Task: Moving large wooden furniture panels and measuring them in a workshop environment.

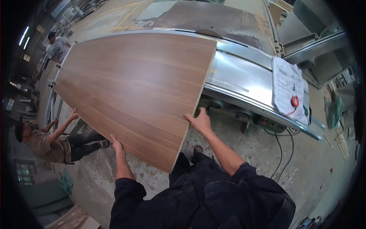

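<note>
A big brown wood-grain panel [137, 84] lay flat on a shiny metal saw table [244, 72], and its near corner stuck out over the floor. The left hand [117, 145] was closed on the near long edge, thumb on top, with its other fingers hidden. The right hand [199, 122] was half open at the short right edge, its thumb touching the panel; I could not tell how tight it was. A co-worker [49, 147] had a hand on the long edge too, and another person [57, 47] stood past the far left end.

It looked like the step was holding the panel up and lining it up. Moving it would call for everyone to push gently together and keep it level.

Papers [280, 82] with printing lay on the table under a red tape measure [294, 101]. The print was too small to read, and no brand showed clearly.
</note>
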Tool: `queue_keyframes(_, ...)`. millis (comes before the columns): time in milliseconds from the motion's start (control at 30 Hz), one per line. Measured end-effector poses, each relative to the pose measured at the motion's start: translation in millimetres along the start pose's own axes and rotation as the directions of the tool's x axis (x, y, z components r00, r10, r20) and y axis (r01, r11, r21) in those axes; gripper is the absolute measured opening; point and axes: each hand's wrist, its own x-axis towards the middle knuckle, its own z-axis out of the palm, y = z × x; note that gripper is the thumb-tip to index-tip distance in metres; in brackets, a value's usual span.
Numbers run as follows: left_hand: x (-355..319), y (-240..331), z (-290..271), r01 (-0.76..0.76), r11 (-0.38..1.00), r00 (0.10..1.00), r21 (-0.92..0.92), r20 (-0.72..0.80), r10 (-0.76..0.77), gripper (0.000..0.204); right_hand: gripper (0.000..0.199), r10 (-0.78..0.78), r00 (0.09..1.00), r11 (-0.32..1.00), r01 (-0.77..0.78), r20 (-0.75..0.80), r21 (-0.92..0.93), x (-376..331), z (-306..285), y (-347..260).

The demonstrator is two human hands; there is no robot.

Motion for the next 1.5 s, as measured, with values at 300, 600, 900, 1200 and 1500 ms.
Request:
queue_keyframes(300,-107.7,-40.8,15.0,-0.017,0.997,0.998,0.071,-0.065,0.022,0.088,0.070,-0.651,0.746,0.584,0.611,0.141,-0.535,102.1,-70.5,-17.4)
queue_keyframes(600,-222.3,-80.3,44.7,0.016,0.991,0.999,0.131,-0.034,-0.012,0.085,0.060,-0.296,0.948,0.698,0.130,-0.119,-0.705,138.5,-202.6,67.2)
queue_keyframes(900,-329.3,-95.6,68.1,-0.004,0.958,0.998,0.286,-0.058,0.021,0.085,0.062,0.126,0.930,0.988,-0.149,-0.344,-0.041,-6.5,-260.8,154.4)
queue_keyframes(1200,-461.0,-112.5,120.0,0.150,0.968,0.976,0.203,0.129,-0.178,0.086,0.044,-0.123,0.901,0.983,0.053,-0.416,-0.176,0.4,-407.4,198.8)
queue_keyframes(1500,-533.6,-114.0,106.8,0.223,0.951,0.904,0.215,0.319,-0.284,0.083,0.047,-0.189,0.909,0.963,0.098,-0.371,-0.250,-6.6,-510.1,284.9)
